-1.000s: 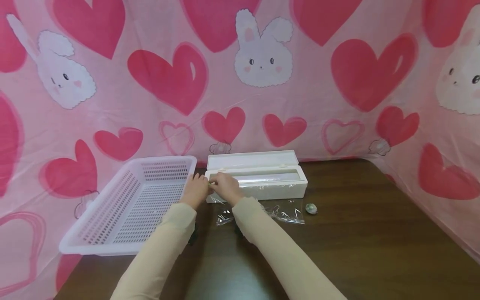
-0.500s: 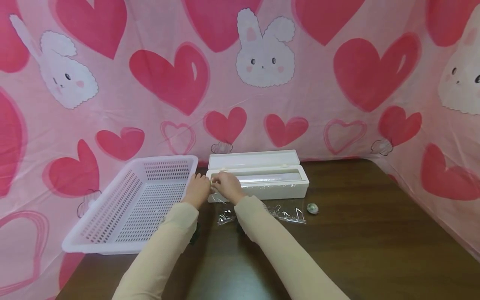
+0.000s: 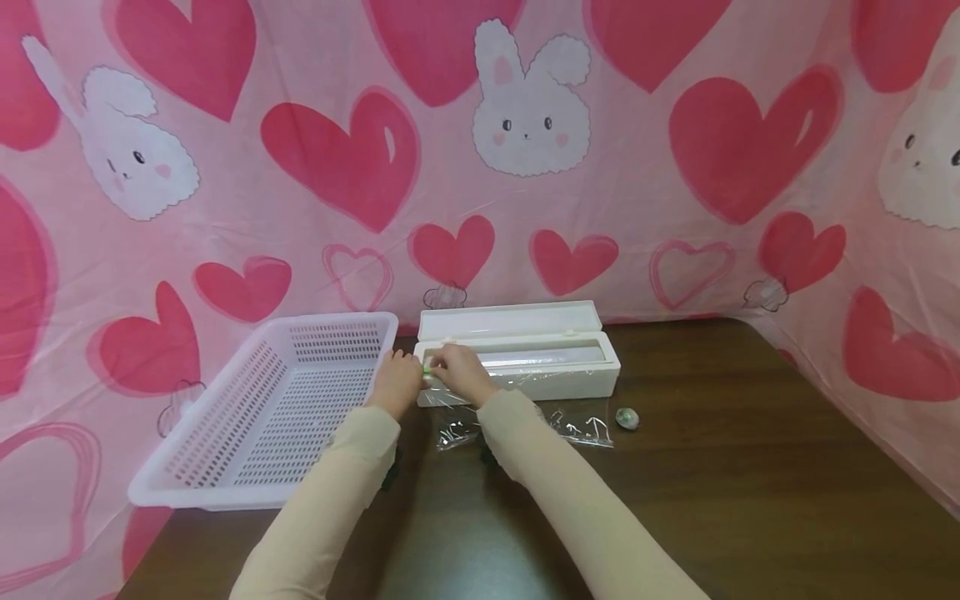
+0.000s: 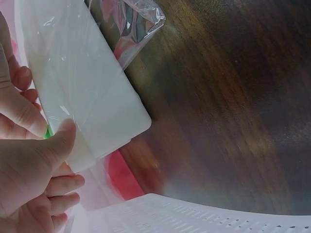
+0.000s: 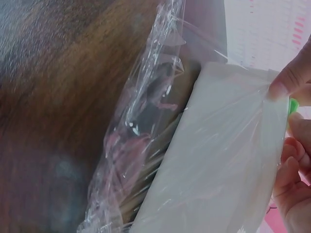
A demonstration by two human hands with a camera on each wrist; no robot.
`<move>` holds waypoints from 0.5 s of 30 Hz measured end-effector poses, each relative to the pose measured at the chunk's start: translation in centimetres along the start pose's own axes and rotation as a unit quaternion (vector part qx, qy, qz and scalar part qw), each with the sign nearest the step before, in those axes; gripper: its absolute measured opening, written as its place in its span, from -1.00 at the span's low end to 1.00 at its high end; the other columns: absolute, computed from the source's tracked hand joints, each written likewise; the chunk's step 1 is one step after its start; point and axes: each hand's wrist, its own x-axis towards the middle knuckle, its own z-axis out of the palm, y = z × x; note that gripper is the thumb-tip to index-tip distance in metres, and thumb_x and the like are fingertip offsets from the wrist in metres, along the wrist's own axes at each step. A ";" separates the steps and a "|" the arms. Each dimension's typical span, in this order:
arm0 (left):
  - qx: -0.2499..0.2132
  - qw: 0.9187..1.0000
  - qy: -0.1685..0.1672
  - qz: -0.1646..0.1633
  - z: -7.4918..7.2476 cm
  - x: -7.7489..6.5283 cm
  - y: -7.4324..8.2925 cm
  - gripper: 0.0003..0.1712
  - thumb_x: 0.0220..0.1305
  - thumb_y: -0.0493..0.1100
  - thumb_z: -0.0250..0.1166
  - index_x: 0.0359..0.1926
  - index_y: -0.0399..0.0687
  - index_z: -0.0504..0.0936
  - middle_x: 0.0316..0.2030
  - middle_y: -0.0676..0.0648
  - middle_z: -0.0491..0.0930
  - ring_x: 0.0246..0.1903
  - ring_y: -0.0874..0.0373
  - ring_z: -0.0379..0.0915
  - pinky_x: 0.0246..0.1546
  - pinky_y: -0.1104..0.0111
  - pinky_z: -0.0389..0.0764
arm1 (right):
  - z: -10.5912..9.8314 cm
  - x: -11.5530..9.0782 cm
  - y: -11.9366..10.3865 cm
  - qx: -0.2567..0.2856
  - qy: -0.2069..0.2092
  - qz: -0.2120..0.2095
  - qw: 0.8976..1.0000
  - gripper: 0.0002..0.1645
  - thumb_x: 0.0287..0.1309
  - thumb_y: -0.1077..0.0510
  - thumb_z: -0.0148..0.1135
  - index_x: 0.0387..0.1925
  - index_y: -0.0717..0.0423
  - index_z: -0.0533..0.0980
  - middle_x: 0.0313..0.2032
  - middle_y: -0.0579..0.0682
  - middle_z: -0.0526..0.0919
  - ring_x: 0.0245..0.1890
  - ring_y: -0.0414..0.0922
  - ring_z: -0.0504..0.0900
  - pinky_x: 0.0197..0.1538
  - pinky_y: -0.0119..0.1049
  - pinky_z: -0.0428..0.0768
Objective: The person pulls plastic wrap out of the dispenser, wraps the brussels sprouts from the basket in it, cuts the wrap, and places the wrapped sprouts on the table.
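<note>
A white cling film dispenser [image 3: 555, 385] lies with its lid raised at the back and a film roll [image 3: 525, 357] inside. Clear cling film [image 3: 588, 427] hangs over its front onto the table. My left hand [image 3: 397, 385] grips the dispenser's left end, the thumb [image 4: 63, 138] pressed on the front face. Close beside it, my right hand [image 3: 462, 373] pinches a small green slide cutter [image 5: 293, 106] at the box's top front edge. Fingers of both hands hide most of the cutter.
A white perforated plastic basket [image 3: 142, 492] stands to the left, close to my left hand. Right of the dispenser a small round whitish-green object [image 3: 627, 418] lies on the dark wooden table [image 3: 750, 483]. Pink heart-patterned cloth [image 3: 622, 167] hangs behind.
My right hand has shifted very slightly right, and a bit of green now shows between the hands. The dispenser and film stay nearly in place; the head view drifts slightly.
</note>
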 end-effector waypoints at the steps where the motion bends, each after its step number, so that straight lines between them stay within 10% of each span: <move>1: 0.001 1.000 0.000 0.000 0.3 0.1 0.0 -0.54 -0.04 0.04 0.36 -0.40 -0.34 0.57 -0.46 -0.20 0.54 -0.29 -0.09 0.45 -0.12 0.15 0.36 | -0.1 -0.1 0.1 -0.001 -0.001 0.001 1.000 -0.94 0.02 0.25 0.29 -0.45 0.18 0.63 -0.53 -0.07 0.51 -0.50 -0.18 0.44 -0.36 -0.35 0.43; 8: 0.014 1.000 0.011 0.006 2.9 1.4 0.1 -0.50 -0.01 0.12 0.32 -0.38 -0.29 0.58 -0.44 -0.16 0.54 -0.28 -0.06 0.44 -0.12 0.16 0.32 | -0.6 -0.6 0.9 0.000 -0.011 0.018 1.000 -0.93 0.04 0.26 0.27 -0.41 0.20 0.63 -0.49 -0.03 0.55 -0.45 -0.15 0.47 -0.31 -0.33 0.45; 15: -0.012 1.000 -0.024 -0.006 -0.1 0.2 0.1 -0.53 -0.01 0.03 0.34 -0.36 -0.36 0.57 -0.42 -0.21 0.54 -0.25 -0.12 0.43 -0.09 0.14 0.33 | -1.9 -1.5 2.4 0.000 -0.004 0.026 1.000 -0.92 0.03 0.22 0.30 -0.41 0.18 0.63 -0.48 -0.04 0.57 -0.44 -0.15 0.48 -0.28 -0.31 0.46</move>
